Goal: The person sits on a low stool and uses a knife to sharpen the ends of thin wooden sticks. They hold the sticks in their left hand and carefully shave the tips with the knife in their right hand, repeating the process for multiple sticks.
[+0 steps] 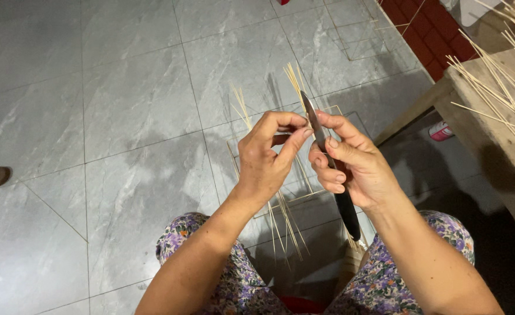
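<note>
Grey marbled floor tiles [123,116] spread beneath a wooden bench [491,134] at right, where loose pale sticks [502,87] lie fanned across its top. A small red-and-white can [441,131] sits under it, near a red brick wall [426,35]. Floral-print trousers [211,274] fill the lower edge.

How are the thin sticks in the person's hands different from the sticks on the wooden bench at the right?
The sticks in the hands are a few, pinched by the left hand against the knife in the right hand. The sticks on the bench are many, loose and fanned. Both are pale and thin.
</note>
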